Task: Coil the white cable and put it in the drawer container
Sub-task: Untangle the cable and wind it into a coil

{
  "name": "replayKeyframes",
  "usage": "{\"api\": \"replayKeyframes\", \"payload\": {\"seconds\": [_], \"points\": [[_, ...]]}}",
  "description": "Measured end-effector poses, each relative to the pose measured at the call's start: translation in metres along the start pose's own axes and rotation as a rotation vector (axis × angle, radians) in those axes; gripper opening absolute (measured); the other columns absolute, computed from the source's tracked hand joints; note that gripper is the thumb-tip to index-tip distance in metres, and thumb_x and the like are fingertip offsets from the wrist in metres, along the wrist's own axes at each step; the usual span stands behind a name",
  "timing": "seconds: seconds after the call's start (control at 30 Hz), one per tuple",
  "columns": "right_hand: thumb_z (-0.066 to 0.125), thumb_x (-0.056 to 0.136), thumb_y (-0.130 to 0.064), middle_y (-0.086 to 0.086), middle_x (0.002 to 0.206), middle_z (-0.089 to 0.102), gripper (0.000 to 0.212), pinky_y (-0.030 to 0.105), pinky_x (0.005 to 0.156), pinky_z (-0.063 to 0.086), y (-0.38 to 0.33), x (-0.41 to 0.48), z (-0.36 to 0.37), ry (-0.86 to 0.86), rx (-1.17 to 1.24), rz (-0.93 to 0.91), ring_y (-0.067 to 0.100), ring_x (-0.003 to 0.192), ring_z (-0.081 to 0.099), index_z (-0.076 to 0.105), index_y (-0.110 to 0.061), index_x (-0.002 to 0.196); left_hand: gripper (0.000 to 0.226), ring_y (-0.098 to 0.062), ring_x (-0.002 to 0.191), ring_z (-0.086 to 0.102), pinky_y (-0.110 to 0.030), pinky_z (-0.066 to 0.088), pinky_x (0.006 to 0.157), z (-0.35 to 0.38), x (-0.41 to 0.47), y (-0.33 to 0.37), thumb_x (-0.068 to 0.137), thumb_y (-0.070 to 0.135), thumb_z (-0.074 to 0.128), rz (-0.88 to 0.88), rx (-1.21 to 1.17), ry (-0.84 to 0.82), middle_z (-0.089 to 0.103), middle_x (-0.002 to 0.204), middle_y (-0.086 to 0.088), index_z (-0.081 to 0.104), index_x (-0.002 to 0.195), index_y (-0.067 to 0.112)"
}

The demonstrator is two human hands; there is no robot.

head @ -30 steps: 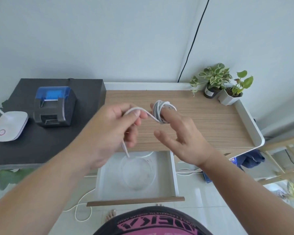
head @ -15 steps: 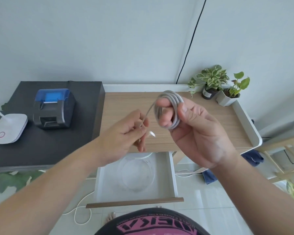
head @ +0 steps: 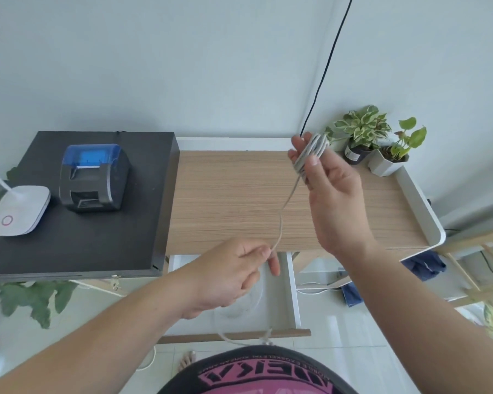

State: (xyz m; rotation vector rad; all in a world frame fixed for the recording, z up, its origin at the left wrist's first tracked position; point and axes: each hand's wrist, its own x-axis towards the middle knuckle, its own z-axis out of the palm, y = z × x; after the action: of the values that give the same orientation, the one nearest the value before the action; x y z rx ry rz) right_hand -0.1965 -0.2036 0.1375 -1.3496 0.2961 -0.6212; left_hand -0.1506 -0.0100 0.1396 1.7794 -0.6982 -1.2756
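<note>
My right hand (head: 329, 194) is raised over the wooden desk and holds the white cable (head: 310, 155), wound in several loops around its fingers. A loose strand runs down and left from the coil to my left hand (head: 231, 277), which pinches the cable's end between thumb and forefinger above the open drawer (head: 293, 297). The white drawer is pulled out below the desk's front edge; a round clear container (head: 248, 302) lies inside, mostly hidden by my left hand.
Wooden desk (head: 234, 200) with a raised white rim. Two potted plants (head: 365, 135) stand at its back right corner. A black side table (head: 77, 245) on the left carries a blue-lidded printer (head: 94, 177) and a white device (head: 17, 210). A black wire (head: 325, 64) hangs down the wall.
My right hand has lifted up and to the right with the coil. My left hand has dropped toward the drawer, drawing the loose strand out straight between them.
</note>
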Motion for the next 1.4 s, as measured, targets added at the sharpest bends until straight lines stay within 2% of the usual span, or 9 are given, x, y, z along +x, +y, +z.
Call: {"api": "replayKeyframes", "payload": {"seconds": [0.1, 0.2, 0.4, 0.53, 0.7, 0.83, 0.93, 1.17, 1.4], "points": [[0.046, 0.107, -0.012, -0.007, 0.132, 0.065, 0.028, 0.033, 0.109, 0.046, 0.02, -0.01, -0.02, -0.145, -0.459, -0.072, 0.009, 0.129, 0.06, 0.061, -0.021, 0.13, 0.042, -0.011, 0.048, 0.03, -0.027, 0.03, 0.05, -0.016, -0.011, 0.016, 0.107, 0.043, 0.034, 0.097, 0.518, 0.118, 0.033, 0.054, 0.007, 0.058, 0.08, 0.019], [0.046, 0.106, -0.025, 0.007, 0.117, 0.07, 0.034, 0.034, 0.096, 0.051, 0.029, -0.028, -0.038, -0.418, -0.694, 0.017, 0.003, 0.116, 0.064, 0.057, 0.003, 0.123, 0.048, -0.008, 0.049, 0.03, -0.025, 0.029, 0.048, -0.038, -0.027, 0.047, 0.103, 0.042, 0.046, 0.286, 0.534, 0.281, 0.032, 0.053, 0.006, 0.041, 0.069, 0.008], [0.061, 0.096, -0.025, 0.003, 0.09, 0.078, 0.033, 0.031, 0.09, 0.052, 0.0, -0.057, -0.016, -0.648, -0.153, 0.297, 0.014, 0.098, 0.071, 0.073, 0.005, 0.104, 0.045, -0.012, 0.055, 0.035, -0.028, 0.032, 0.055, -0.082, 0.002, 0.048, 0.104, 0.035, 0.047, 0.457, 0.522, 0.619, 0.036, 0.058, 0.0, 0.044, 0.07, 0.007], [0.049, 0.101, -0.019, 0.004, 0.088, 0.072, 0.029, 0.024, 0.086, 0.049, -0.03, -0.039, 0.005, -0.442, 0.29, 0.067, 0.014, 0.092, 0.066, 0.066, 0.002, 0.108, 0.04, -0.009, 0.054, 0.047, -0.033, 0.04, 0.058, -0.059, 0.01, 0.008, 0.106, 0.05, 0.029, 0.301, 0.617, 0.459, 0.053, 0.059, 0.01, 0.049, 0.073, 0.038], [0.04, 0.108, -0.014, -0.001, 0.118, 0.073, 0.029, 0.037, 0.108, 0.049, -0.001, 0.007, -0.015, -0.116, -0.23, 0.012, 0.013, 0.116, 0.068, 0.059, -0.012, 0.13, 0.037, -0.013, 0.057, 0.046, -0.021, 0.034, 0.052, -0.001, -0.016, 0.009, 0.103, 0.05, 0.02, 0.292, 0.819, 0.267, 0.045, 0.059, 0.008, 0.029, 0.069, 0.038], [0.04, 0.105, -0.035, -0.002, 0.12, 0.074, 0.035, 0.046, 0.11, 0.045, 0.03, -0.028, -0.023, -0.413, -0.627, 0.166, 0.014, 0.121, 0.065, 0.064, -0.015, 0.123, 0.039, -0.011, 0.049, 0.048, -0.026, 0.044, 0.05, -0.038, -0.027, 0.042, 0.104, 0.049, 0.023, 0.416, 1.022, 0.472, 0.045, 0.056, 0.005, 0.028, 0.071, 0.031], [0.043, 0.102, -0.038, 0.005, 0.119, 0.074, 0.042, 0.029, 0.105, 0.047, 0.013, -0.061, -0.014, -0.634, -0.431, 0.331, 0.015, 0.119, 0.066, 0.063, -0.01, 0.127, 0.037, -0.011, 0.057, 0.05, -0.039, 0.05, 0.064, -0.073, -0.023, 0.055, 0.104, 0.046, 0.028, 0.486, 1.075, 0.519, 0.046, 0.062, 0.006, 0.038, 0.073, 0.029], [0.053, 0.098, -0.019, 0.011, 0.109, 0.076, 0.036, 0.031, 0.1, 0.048, -0.029, -0.046, 0.017, -0.561, 0.341, 0.21, 0.02, 0.104, 0.07, 0.065, 0.0, 0.127, 0.038, -0.016, 0.092, 0.066, -0.038, 0.051, 0.089, -0.041, -0.002, 0.009, 0.108, 0.039, 0.03, 0.405, 0.44, 0.223, 0.071, 0.096, 0.001, 0.063, 0.11, 0.021], [0.042, 0.104, -0.013, 0.012, 0.122, 0.073, 0.033, 0.028, 0.1, 0.049, -0.011, -0.034, 0.027, -0.239, 0.315, 0.225, 0.018, 0.113, 0.066, 0.059, -0.002, 0.129, 0.032, -0.011, 0.062, 0.066, -0.015, 0.047, 0.063, -0.009, -0.013, 0.017, 0.107, 0.028, 0.039, 0.277, 0.325, 0.407, 0.072, 0.072, 0.008, 0.064, 0.088, 0.023]]}}
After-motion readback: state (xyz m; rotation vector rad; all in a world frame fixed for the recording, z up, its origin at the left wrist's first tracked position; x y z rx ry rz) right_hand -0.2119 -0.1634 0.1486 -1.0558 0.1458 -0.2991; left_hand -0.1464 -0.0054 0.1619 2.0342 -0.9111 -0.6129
